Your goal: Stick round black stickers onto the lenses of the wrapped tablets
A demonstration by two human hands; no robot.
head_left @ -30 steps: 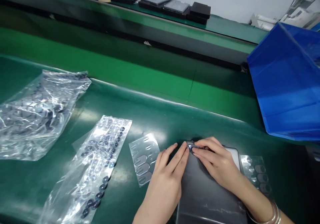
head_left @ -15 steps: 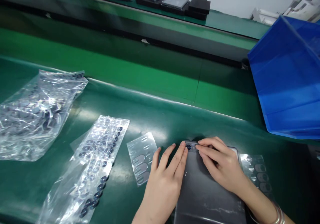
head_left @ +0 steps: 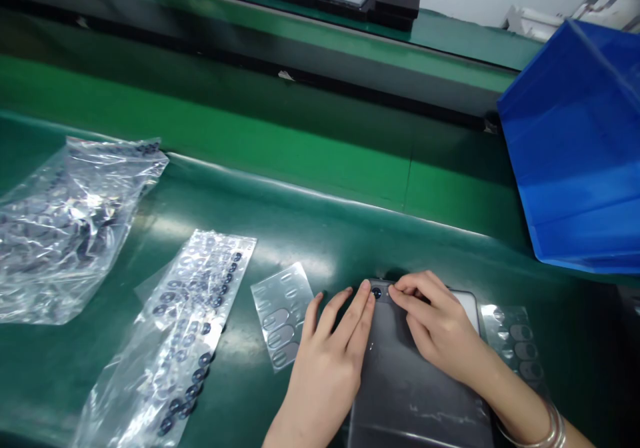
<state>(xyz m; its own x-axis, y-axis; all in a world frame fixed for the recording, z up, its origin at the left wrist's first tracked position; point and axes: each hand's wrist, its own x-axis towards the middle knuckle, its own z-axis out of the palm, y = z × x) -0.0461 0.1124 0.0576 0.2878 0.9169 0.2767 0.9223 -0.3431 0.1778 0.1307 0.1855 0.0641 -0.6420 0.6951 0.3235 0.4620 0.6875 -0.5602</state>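
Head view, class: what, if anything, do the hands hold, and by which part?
Nothing is lifted. The left hand lies flat on the grey phone; fingertips of the right hand press beside its camera lens.

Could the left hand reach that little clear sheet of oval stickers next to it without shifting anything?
Probably yes. The left hand rests open at the edge of the grey panel, and the sticker sheet lies on the green mat just beside its fingers, with nothing between them.

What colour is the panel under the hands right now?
Dark grey and glossy: the panel, clearest in the head view.
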